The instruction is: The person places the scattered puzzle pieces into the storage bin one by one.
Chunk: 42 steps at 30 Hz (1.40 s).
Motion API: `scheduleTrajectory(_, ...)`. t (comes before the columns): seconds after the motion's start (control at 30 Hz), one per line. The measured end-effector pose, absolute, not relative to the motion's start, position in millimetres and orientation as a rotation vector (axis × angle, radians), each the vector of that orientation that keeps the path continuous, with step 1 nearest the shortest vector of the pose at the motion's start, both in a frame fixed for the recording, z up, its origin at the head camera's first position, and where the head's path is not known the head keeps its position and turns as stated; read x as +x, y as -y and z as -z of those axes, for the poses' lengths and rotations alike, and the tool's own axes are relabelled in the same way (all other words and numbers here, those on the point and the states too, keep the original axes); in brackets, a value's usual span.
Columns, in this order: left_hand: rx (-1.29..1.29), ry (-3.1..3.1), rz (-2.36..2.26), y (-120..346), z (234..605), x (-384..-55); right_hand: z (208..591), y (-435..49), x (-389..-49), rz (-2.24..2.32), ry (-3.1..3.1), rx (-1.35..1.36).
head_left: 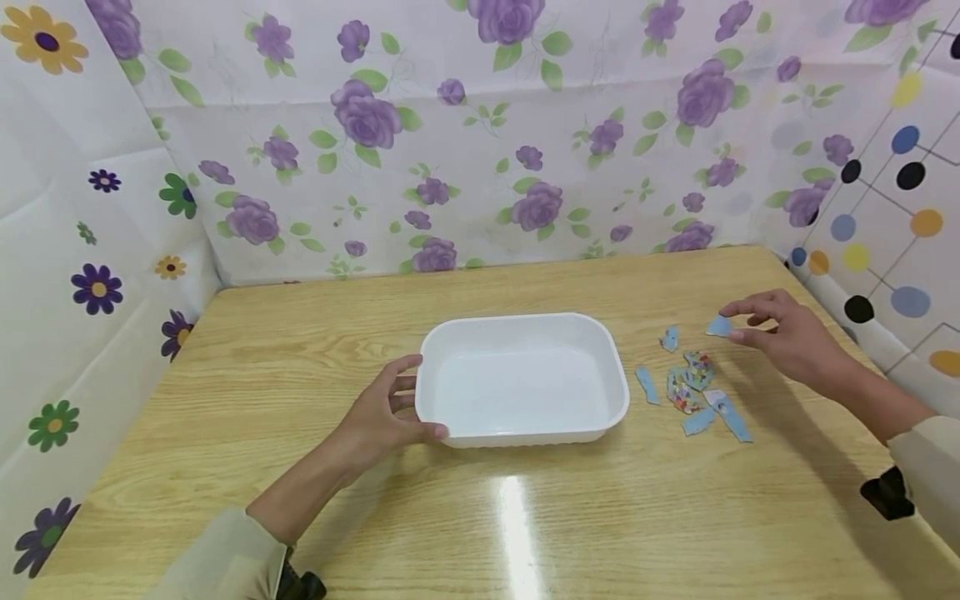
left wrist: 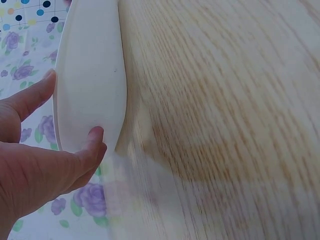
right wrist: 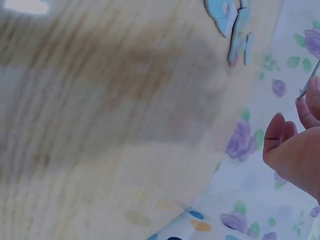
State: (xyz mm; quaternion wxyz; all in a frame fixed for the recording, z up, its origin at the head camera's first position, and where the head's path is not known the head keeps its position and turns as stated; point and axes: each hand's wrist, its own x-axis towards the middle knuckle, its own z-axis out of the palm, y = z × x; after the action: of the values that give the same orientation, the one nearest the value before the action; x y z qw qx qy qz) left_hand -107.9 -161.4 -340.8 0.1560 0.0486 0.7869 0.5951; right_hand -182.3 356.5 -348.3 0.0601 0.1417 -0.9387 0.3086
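Note:
A white rectangular plastic tray (head_left: 525, 375) sits at the middle of the wooden table, with nothing inside it. My left hand (head_left: 378, 417) holds its left end, thumb at the near corner and fingers against the side. In the left wrist view, that hand (left wrist: 50, 160) spans the tray's outer wall (left wrist: 90, 75). On the right, my right hand (head_left: 783, 333) pinches a small blue card piece (head_left: 718, 326) between thumb and fingers. The right wrist view catches only part of this hand (right wrist: 295, 155), with the piece (right wrist: 311, 80) seen edge-on.
Several irregular blue card scraps lie right of the tray, among them a narrow strip (head_left: 647, 385), a longer strip (head_left: 733, 419) and a piece with multicoloured print (head_left: 683, 392). Flower-patterned sheeting (head_left: 465, 167) rises behind the wooden table (head_left: 300, 350), and dotted sheeting (head_left: 900, 250) stands along the right.

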Motion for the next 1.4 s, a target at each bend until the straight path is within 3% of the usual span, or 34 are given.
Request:
scheduleTrajectory(0.67,0.151,-2.224,-1.73,160.2,343.2,-107.8,312.6,-318.4,-199.7,-0.983,2.93,0.478)
scheduleTrajectory(1.4,0.138,-2.26,-1.701,162.0,341.8,-109.1,281.6,-257.5,-221.5,-1.101,2.932,0.737)
